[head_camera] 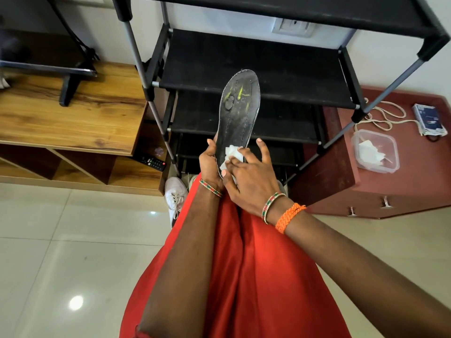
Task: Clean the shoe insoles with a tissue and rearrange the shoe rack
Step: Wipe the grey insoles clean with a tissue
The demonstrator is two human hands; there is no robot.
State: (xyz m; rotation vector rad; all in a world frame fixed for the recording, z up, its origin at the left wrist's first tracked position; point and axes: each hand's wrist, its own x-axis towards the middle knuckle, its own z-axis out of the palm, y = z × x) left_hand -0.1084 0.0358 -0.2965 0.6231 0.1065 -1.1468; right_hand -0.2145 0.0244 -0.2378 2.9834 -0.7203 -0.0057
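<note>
— Head view: what's the person in the red garment doing by the black fabric-shelved shoe rack (pixel 256 67)?

— The left hand (pixel 210 164) is gripping the heel end of a dark grey shoe insole (pixel 238 113), fingers closed round its edge and thumb lying up its left side, so the toe end is pointing up in front of the rack's middle shelves. The insole is looking scuffed, with yellow-green smears near the toe.

— And the other hand?

— The right hand (pixel 246 181) is pressing a crumpled white tissue (pixel 231 154) against the insole's lower part; some fingers are bearing on the tissue while the index finger is sticking out loosely to the right.

— Anything lying around?

— A white lace-up sneaker (pixel 175 195) is sitting on the pale floor tiles at the rack's foot. To the right, a clear plastic tub (pixel 374 153) with white tissues inside is resting on a reddish-brown cabinet (pixel 415 186), near a coiled cord
</note>
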